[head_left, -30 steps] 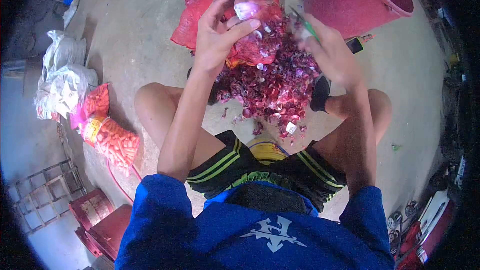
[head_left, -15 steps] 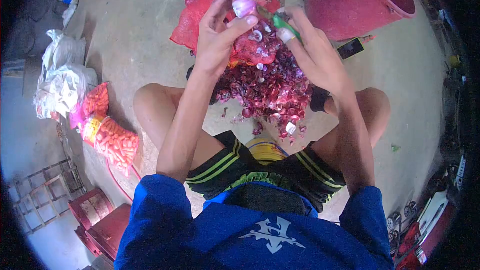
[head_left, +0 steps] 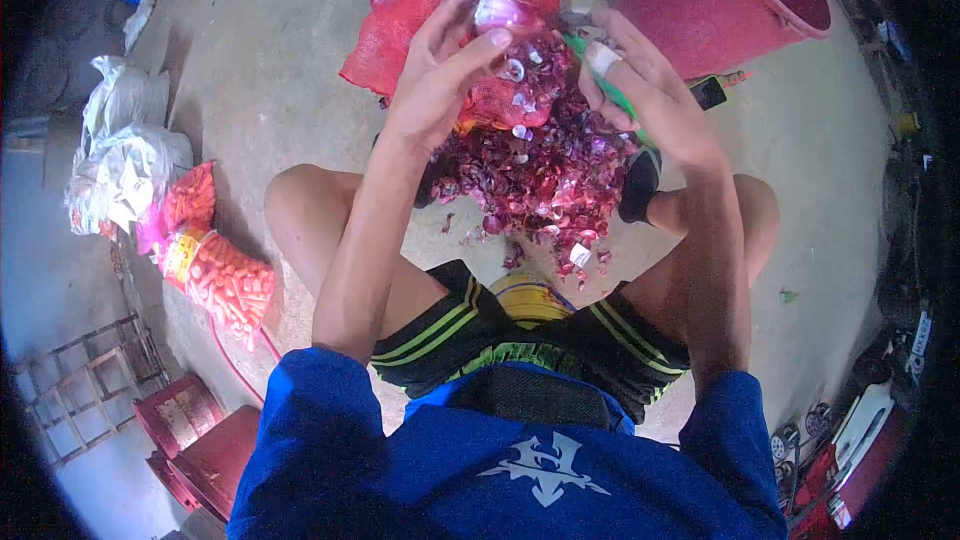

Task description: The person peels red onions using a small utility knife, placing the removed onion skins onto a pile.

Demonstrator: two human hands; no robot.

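My left hand (head_left: 440,70) grips a partly peeled purple onion (head_left: 500,12), thumb along its lower side and fingers behind it. To its right, my right hand (head_left: 645,80) is closed round the green handle of a knife (head_left: 614,86), and a pale wrap covers part of one finger. The blade is blurred and points toward the onion, a short gap away. Below both hands, a heap of dark red onion skins (head_left: 545,175) lies on the floor between my feet. Behind the left hand rests a red mesh bag (head_left: 415,25).
A large dark pink tub (head_left: 680,10) stands at the upper right, with a phone (head_left: 708,93) on the floor beside it. To the left are a bag of orange sticklike pieces (head_left: 232,278) and white plastic sacks (head_left: 130,170). Red boxes (head_left: 180,415) stand at the lower left.
My right hand with the knife has moved right and slightly down, away from the onion. The onion has shifted slightly right in my left hand.
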